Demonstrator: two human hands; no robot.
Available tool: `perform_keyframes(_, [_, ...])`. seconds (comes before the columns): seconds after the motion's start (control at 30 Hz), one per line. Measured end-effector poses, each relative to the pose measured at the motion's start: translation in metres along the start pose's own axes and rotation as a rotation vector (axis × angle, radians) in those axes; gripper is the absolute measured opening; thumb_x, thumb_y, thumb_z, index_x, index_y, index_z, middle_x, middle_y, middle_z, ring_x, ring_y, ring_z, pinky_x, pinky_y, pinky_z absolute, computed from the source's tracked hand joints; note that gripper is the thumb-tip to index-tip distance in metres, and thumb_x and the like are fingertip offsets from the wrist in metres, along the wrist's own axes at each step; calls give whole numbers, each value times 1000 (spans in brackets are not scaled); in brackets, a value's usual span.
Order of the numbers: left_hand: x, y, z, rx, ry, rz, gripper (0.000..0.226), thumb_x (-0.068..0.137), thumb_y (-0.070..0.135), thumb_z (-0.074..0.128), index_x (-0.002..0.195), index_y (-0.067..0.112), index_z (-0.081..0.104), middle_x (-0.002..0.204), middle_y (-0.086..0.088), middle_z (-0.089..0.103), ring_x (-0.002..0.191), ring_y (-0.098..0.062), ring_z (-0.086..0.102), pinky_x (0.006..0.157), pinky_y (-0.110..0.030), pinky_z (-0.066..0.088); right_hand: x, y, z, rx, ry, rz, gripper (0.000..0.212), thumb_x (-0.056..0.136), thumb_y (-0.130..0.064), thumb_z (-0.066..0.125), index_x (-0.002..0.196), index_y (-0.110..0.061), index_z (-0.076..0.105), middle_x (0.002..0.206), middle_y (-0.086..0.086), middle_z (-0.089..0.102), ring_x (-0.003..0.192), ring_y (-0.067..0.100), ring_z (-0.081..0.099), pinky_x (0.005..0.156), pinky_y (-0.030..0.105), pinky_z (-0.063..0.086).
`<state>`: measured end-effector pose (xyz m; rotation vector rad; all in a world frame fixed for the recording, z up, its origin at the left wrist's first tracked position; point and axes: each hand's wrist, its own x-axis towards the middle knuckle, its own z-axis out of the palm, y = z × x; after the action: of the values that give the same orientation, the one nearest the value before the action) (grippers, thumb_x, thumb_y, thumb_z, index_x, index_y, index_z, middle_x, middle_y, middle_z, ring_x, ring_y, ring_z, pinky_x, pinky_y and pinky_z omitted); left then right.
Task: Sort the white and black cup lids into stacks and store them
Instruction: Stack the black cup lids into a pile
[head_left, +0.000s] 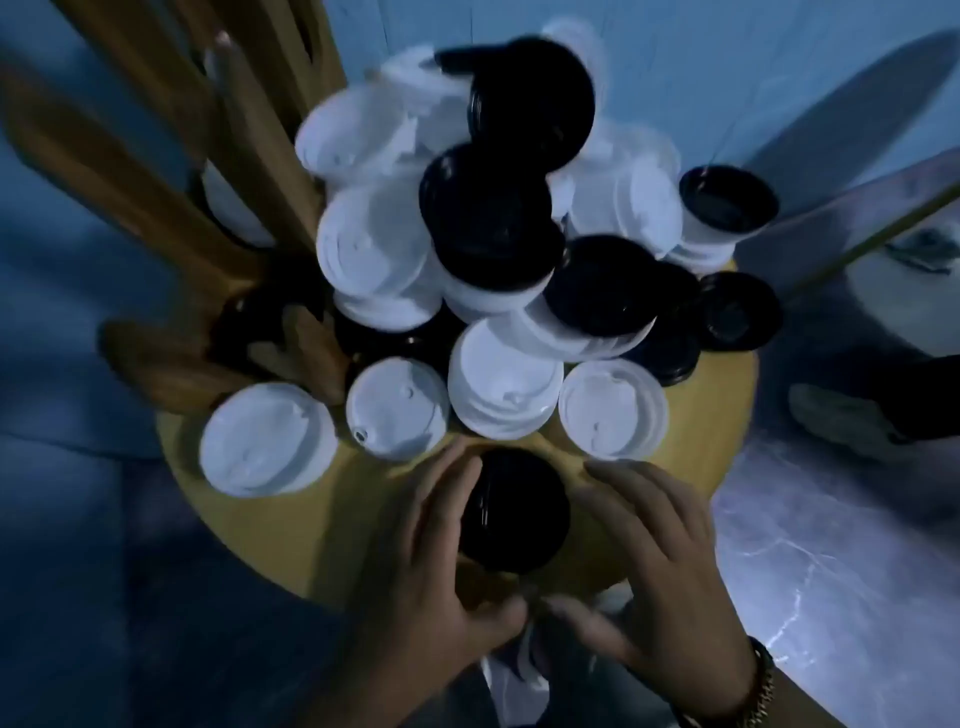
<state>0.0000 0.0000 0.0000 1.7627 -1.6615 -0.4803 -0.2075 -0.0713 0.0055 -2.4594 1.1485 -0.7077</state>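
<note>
**While the heap waits, one black lid gets squared up**

Because the black lid (511, 512) sits at the lower centre of the round yellow table (291, 530), between both hands, the sensible move is to steady it from both sides before stacking. The left hand (431, 561) lays straight fingers along its left rim, not curled round it. The right hand (670, 571) is spread and relaxed just beside it, grasping nothing. I would press evenly so the rim seats flat, then draw matching black lids from the mixed heap (493, 234) in the upper centre. The white lids (267, 439) at lower left can wait for a separate stack. No brand, label or writing is legible; blur hides fine detail.
</note>
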Motion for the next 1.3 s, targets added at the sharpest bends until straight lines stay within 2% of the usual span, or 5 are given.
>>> perform_keyframes(0.17, [-6, 2, 4, 56, -111, -60, 112, 68, 65, 66, 150, 59, -10, 154, 44, -2, 136, 27, 0, 100, 3, 12, -9, 0, 23, -70, 106, -118, 69, 84, -65, 59, 134, -20, 51, 147, 3, 48, 136, 26, 39, 110, 40, 29])
perform_keyframes(0.37, [-3, 3, 2, 32, -55, -100, 110, 78, 45, 80, 156, 45, 3, 157, 11, 36, 139, -11, 39, 110, -32, 40, -4, -14, 23, -135, 21, 26, 76, 83, -71, 43, 142, -24, 44, 144, -2, 50, 134, 21, 34, 110, 44, 30])
perform_keyframes(0.87, [-5, -10, -6, -297, 32, -170, 101, 73, 45, 88, 151, 50, 24, 144, 23, 45, 136, -5, 41, 113, -38, 39, 12, -11, 11, 267, -46, 99, 91, 71, -84, 51, 144, -31, 44, 137, -8, 53, 128, 12, 44, 107, 46, 41])
perform_keyframes(1.1, [-6, -7, -6, -231, -40, -127, 105, 74, 49, 87, 154, 51, 17, 148, 25, 39, 137, -3, 40, 112, -38, 41, 18, -13, 10, 228, -66, 80, 76, 74, -61, 74, 137, -23, 52, 120, -8, 50, 114, 12, 43, 99, 36, 43])
perform_keyframes(1.3, [-4, -1, 2, -33, -4, -75, 110, 71, 56, 85, 154, 49, 12, 150, 18, 45, 132, -8, 47, 103, -38, 50, 14, -10, 7, 439, 19, 125, 69, 76, -55, 78, 133, -29, 50, 122, -18, 54, 114, 1, 52, 95, 29, 49])
